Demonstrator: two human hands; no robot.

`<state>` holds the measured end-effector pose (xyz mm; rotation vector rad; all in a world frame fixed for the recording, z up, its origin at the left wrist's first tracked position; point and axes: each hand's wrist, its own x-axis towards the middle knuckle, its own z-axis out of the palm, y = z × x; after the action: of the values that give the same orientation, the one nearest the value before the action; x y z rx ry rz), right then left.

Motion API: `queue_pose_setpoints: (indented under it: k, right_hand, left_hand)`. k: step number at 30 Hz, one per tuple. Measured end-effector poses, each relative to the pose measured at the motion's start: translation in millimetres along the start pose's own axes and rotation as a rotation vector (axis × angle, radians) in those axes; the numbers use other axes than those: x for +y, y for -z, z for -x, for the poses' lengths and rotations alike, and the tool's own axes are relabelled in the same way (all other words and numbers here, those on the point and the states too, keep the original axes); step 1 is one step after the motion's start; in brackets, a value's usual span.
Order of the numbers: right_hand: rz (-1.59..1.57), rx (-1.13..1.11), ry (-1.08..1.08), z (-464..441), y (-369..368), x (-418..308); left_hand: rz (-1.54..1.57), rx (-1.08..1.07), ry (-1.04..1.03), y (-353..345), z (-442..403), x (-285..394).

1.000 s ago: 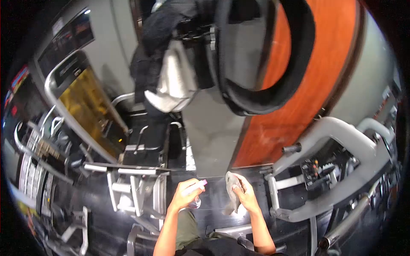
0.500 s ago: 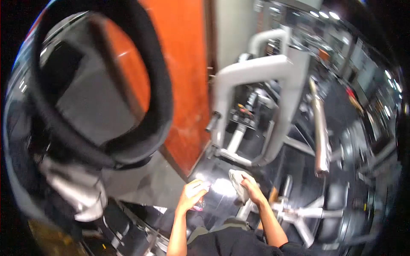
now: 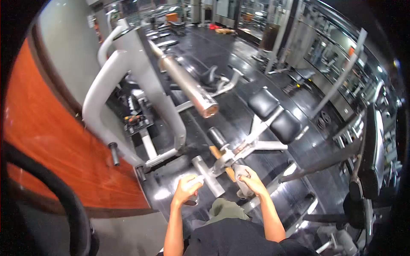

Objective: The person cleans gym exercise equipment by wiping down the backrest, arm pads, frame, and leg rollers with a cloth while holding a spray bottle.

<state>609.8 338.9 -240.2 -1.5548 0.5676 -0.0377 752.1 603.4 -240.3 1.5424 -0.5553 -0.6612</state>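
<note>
My left hand (image 3: 187, 190) is closed around what looks like a spray bottle (image 3: 193, 199), with a white top at the fingers and a clear lower part below them. Most of the bottle is hidden by the hand. My right hand (image 3: 253, 183) grips a pale grey cloth (image 3: 243, 179), bunched under the thumb and hanging down. Both hands are held apart in front of my body. Beyond the right hand stands a gym bench with black pads (image 3: 264, 103) on a light metal frame (image 3: 257, 133).
A light grey machine frame (image 3: 102, 81) stands ahead on the left, beside an orange-red panel (image 3: 51, 141). A shiny metal bar end (image 3: 192, 89) juts toward me. At the left edge is a black loop (image 3: 64, 183). A black-padded machine (image 3: 371, 149) stands at right.
My view has swung right, so the orange panel, black loop and grey frame now sit farther left. The bench and right-hand machines show more fully. Both hands keep hold of the bottle and cloth.
</note>
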Motion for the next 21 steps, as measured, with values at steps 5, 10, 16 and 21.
queue_pose_setpoints:
  k: [5, 10, 16, 21]
  right_hand:
    - [-0.08, 0.285, -0.023, 13, 63, 56]
    - [-0.111, 0.393, -0.121, 6, 89, 85]
    - [0.026, 0.424, -0.169, -14, 84, 112]
    - [0.016, 0.558, -0.358, -38, 66, 192]
  left_hand:
    - [-0.118, -0.077, 0.039, -44, -59, -24]
    - [-0.26, -0.14, 0.148, -79, -103, -42]
    - [-0.264, -0.142, 0.187, -118, -157, -93]
    - [-0.289, -0.21, 0.188, -155, -197, -172]
